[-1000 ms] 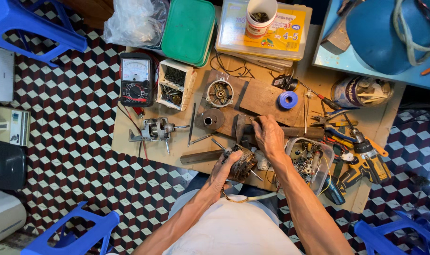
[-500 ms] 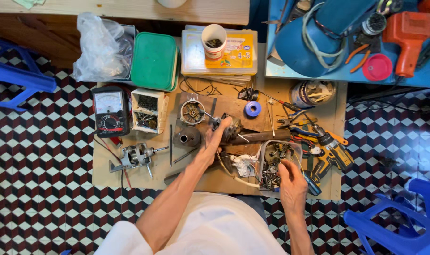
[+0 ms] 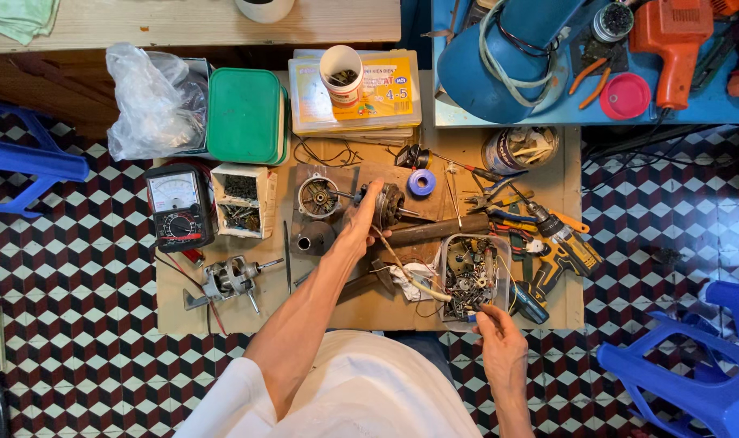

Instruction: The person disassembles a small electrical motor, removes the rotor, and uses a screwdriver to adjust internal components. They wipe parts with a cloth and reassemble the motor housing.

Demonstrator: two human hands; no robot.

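Gripping motor rotor [image 3: 388,204], shaft pointing right, left hand [image 3: 359,223]

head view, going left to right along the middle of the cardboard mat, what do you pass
black multimeter → small box of screws → round motor housing → left hand gripping a motor rotor → blue tape roll → pliers → yellow cordless drill

Lighting, as I logged it: bright, even, diffuse; shadows were soft and short. I noted mild glare on the clear plastic bag [image 3: 152,99] and the blue shade [image 3: 522,61]. Focus was sharp centrally; I saw slight wide-angle bowing toward the frame edges. No motion blur.
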